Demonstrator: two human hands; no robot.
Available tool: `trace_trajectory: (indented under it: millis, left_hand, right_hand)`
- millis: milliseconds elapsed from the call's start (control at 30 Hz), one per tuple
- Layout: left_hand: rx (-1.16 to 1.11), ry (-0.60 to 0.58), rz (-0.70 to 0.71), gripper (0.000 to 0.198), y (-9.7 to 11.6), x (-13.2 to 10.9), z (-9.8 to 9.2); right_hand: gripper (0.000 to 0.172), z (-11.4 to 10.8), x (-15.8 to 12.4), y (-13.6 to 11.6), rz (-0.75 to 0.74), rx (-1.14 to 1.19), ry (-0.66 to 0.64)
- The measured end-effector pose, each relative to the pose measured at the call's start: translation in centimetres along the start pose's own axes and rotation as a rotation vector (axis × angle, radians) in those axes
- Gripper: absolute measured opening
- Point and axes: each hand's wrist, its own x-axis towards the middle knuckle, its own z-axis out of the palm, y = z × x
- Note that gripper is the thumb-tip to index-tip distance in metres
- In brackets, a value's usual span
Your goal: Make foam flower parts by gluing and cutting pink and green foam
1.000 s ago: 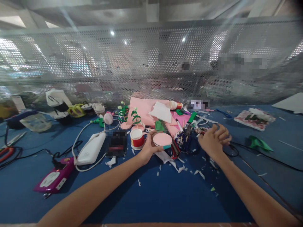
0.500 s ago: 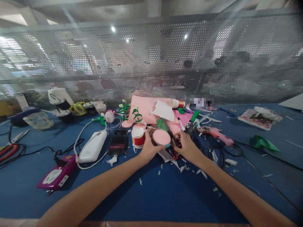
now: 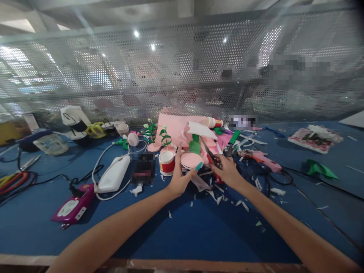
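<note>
Head view: at the centre of the blue surface, the left hand curves round a pink disc at the near side of a heap of craft material; its grip cradles the disc between the thumb, laid over the near right edge, and the fingers along the left side, though how firmly they press cannot be told; this sideways hold leaves most of the top face uncovered, presumably to keep it accessible. The right hand has its grip curled on red-handled scissors; the blades point away from the person, a direction that seems to spare the left fingers; whether any finger passes through the loops is hidden. A red-and-white paper cup stands upright just left of the left hand, likely so placed for stability; behind it rise green spiral stems. A pink sheet lies at the back, under white paper; the pink glue gun rests on the right, apparently for easy reach; the white power bank and purple power strip occupy the left, seemingly to keep them beside the working area.
</note>
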Motion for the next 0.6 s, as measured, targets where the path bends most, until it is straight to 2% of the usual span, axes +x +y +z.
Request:
trace_trajectory:
  millis: [67, 200, 267, 333, 400, 500, 600]
  left_hand:
    - [-0.002, 0.045, 0.006, 0.076, 0.0, -0.2, 0.0]
    - [-0.015, 0.067, 0.006, 0.082, -0.2, -0.2, -0.2]
    - [-0.038, 0.03, -0.002, 0.081, -0.3, 0.0, -0.3]
    - [-0.094, -0.049, -0.056, 0.076, -0.5, 0.2, -0.4]
    - [-0.182, -0.122, -0.156, 0.065, -0.8, 0.4, -0.6]
    - [-0.343, -0.14, -0.361, 0.049, -1.2, 0.8, -0.9]
    - [-0.502, -0.123, -0.541, 0.052, -1.2, 1.2, -1.3]
  right_hand:
    - [0.042, -1.4, 0.3, 0.0, -0.011, 0.305, -0.091]
    - [0.029, -3.8, 0.3, -0.5, 0.149, 0.797, -0.355]
    - [0.025, -4.7, 0.1, -0.9, 0.168, 0.97, -0.479]
    - [0.018, -5.4, -0.1, -1.3, 0.194, 1.077, -0.548]
    - [0.014, -5.8, -0.4, -1.6, 0.209, 1.124, -0.574]
    - [0.02, -5.5, -0.6, -1.6, 0.202, 1.116, -0.551]
    - [0.027, -4.6, -0.8, -1.3, 0.168, 1.095, -0.472]
